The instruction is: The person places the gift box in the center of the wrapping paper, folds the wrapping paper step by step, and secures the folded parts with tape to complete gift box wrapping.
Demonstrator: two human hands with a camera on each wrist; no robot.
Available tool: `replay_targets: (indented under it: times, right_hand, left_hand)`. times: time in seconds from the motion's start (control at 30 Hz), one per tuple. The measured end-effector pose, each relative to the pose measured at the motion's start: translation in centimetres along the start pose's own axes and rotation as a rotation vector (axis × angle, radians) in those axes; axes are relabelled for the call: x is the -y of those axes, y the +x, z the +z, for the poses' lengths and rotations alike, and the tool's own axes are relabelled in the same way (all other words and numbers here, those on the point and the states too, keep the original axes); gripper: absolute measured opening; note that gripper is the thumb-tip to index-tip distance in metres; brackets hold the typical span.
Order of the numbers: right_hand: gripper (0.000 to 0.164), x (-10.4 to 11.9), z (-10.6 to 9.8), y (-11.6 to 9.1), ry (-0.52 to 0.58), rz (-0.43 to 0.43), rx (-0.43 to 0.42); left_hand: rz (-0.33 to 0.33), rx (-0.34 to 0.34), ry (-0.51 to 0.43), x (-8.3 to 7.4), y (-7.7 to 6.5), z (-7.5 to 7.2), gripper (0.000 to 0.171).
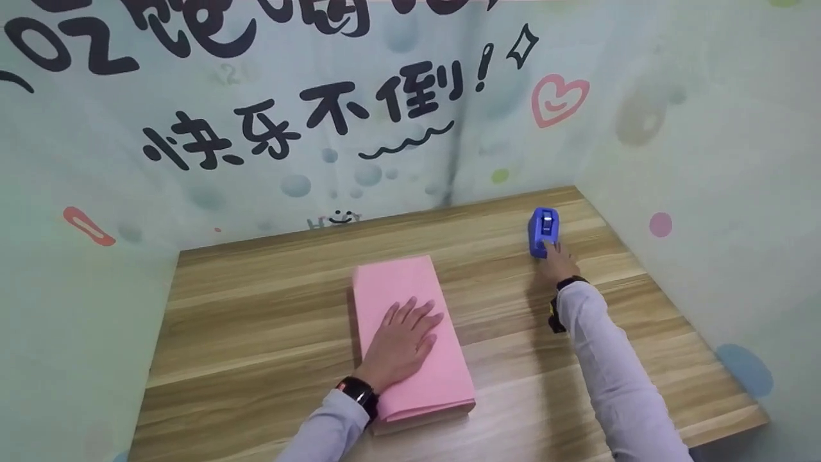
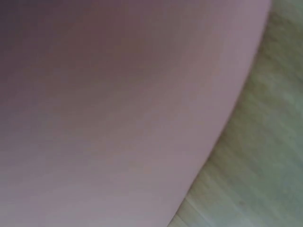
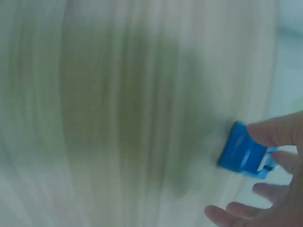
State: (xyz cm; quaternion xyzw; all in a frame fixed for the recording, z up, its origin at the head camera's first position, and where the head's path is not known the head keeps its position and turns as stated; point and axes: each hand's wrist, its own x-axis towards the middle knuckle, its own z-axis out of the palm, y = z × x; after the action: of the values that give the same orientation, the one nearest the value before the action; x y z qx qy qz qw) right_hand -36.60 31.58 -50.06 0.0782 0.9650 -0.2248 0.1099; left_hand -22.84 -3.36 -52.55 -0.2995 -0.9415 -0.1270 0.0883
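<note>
A long box (image 1: 426, 422) lies on the table with a sheet of pink paper (image 1: 397, 276) over its top. My left hand (image 1: 399, 343) rests flat on the paper with its fingers spread. Most of the left wrist view is blurred pink paper (image 2: 142, 175). Towards the back right stands a blue tape dispenser (image 1: 543, 231), and my right hand (image 1: 561, 264) is at its near end. Seen from the right wrist, the thumb (image 3: 274, 131) overlaps the dispenser (image 3: 242, 153), while the other fingers are spread apart. Contact there cannot be made out.
The wood-grain table (image 1: 256, 321) meets printed fabric walls at the back, left and right. Dark lettering and a pink heart (image 1: 559, 101) mark the back wall (image 1: 385, 173). The table's right edge runs diagonally past my right arm.
</note>
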Motion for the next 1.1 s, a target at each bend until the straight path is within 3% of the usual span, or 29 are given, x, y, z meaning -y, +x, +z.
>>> replay_targets:
  times: [0.1,0.3,0.6,0.87,1.1]
  right_hand:
    - [0.069,-0.8,0.4,0.1,0.0,-0.009,-0.019]
    - [0.065,-1.9,1.2,0.2,0.005,-0.042,-0.072]
    - [0.057,-1.2,1.6,-0.2,0.075,-0.102,-0.228]
    - [0.049,0.1,4.3,-3.8,0.162,-0.314,-0.276]
    - [0.047,2.6,7.3,-6.5,0.226,-0.422,-0.323]
  left_hand:
    - [0.017,-0.02,0.0,-0.2,0.0,0.1,0.041]
    - [0.028,0.005,0.007,-0.7,0.2,0.7,0.042]
    - [0.025,-0.011,0.019,-0.5,0.4,0.7,0.042]
    - [0.008,-0.007,-0.008,-0.1,-0.1,0.4,0.042]
    - [-0.005,0.0,-0.018,0.2,-0.1,0.2,0.042]
